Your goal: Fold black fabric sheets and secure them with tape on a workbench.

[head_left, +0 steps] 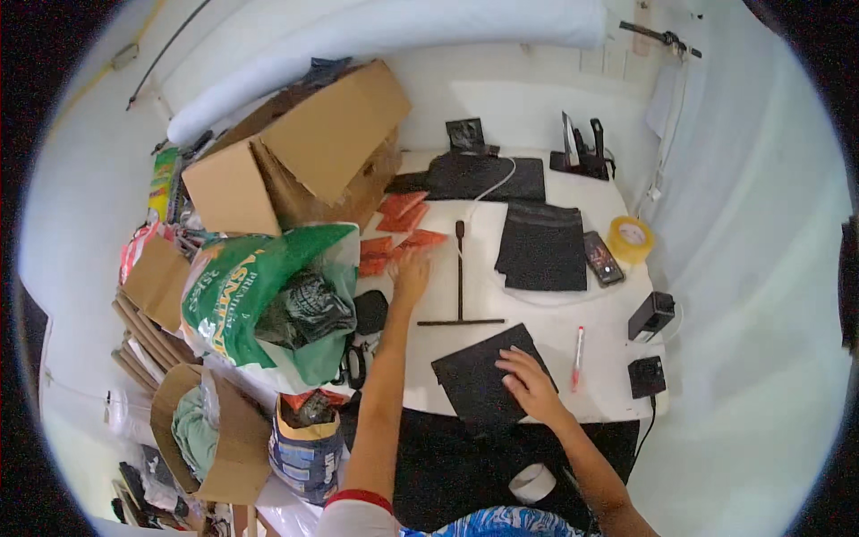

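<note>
My left hand (412,273) reaches forward to a small group of flat red packets (422,238) beside the cardboard box. Its fingers are blurred at the edge of the nearest packet, so I cannot make out a grip. My right hand (530,383) lies with fingers apart on a flat black pouch-like sheet (470,380), tilted at the table's near edge. Between the hands and the far side lies a dark T-shaped rod (461,277). A red-and-white marker (578,358) is to the right of my right hand.
At left stand an open cardboard box (331,134) and a green-and-white sack (233,295) with black plastic inside. Stacked black sheets (541,251), a phone (603,258), yellow tape (632,239) and small black devices (650,316) line the right. A white roll (533,483) sits near me.
</note>
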Demonstrator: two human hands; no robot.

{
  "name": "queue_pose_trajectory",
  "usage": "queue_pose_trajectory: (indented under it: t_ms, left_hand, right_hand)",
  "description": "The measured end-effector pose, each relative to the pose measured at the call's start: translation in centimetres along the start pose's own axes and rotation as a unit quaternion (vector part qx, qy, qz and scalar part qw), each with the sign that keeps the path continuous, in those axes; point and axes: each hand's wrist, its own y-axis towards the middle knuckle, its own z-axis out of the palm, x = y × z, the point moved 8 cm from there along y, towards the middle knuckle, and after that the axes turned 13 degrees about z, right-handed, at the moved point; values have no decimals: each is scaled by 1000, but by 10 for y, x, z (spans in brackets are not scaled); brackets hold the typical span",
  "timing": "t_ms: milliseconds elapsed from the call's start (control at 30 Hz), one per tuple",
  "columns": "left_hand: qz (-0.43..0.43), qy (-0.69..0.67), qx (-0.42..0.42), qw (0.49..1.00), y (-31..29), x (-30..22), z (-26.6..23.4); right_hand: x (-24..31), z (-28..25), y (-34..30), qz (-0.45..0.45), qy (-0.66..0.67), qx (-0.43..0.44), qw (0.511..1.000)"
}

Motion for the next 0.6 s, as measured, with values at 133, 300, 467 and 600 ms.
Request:
queue_pose_trajectory:
  t_ms: [133,300,467,600]
  left_hand:
    - [77,-247,-105,960,-37,-121,-65]
    - [232,-302,19,925,-153,-247,-94]
    - [273,-292,57,915,-222,-255,-81]
    - [124,-414,82,898,-237,-254,-57]
  right_hand:
    - [-61,14,9,213,573,47,790]
    - [-43,27,20,144,826,190,511]
    - [-68,6,-37,146,847,92,503]
    - [-102,-47,-107,145,779,25,609]
